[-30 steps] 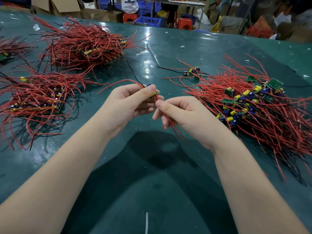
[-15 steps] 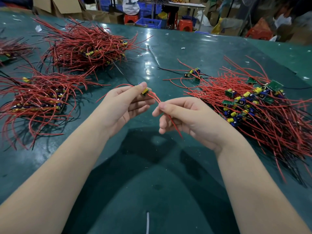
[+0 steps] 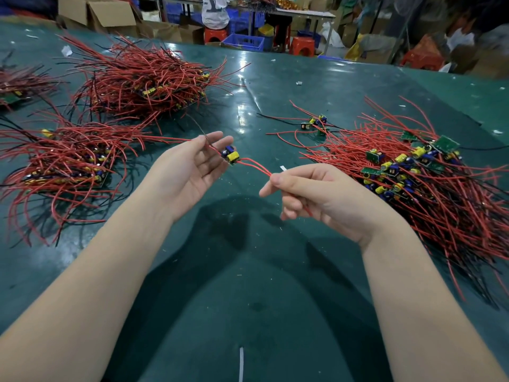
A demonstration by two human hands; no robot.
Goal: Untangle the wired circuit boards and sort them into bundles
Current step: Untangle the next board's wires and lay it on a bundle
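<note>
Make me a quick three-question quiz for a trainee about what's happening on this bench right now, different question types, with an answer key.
1. True or false: the right hand pinches the red leads of the small circuit board.
2. Which hand has the board at its fingertips? A) left hand B) right hand C) neither
3. Fill in: the loose heap of boards with its components showing lies to the person's ____.

Key
1. True
2. A
3. Right
</note>
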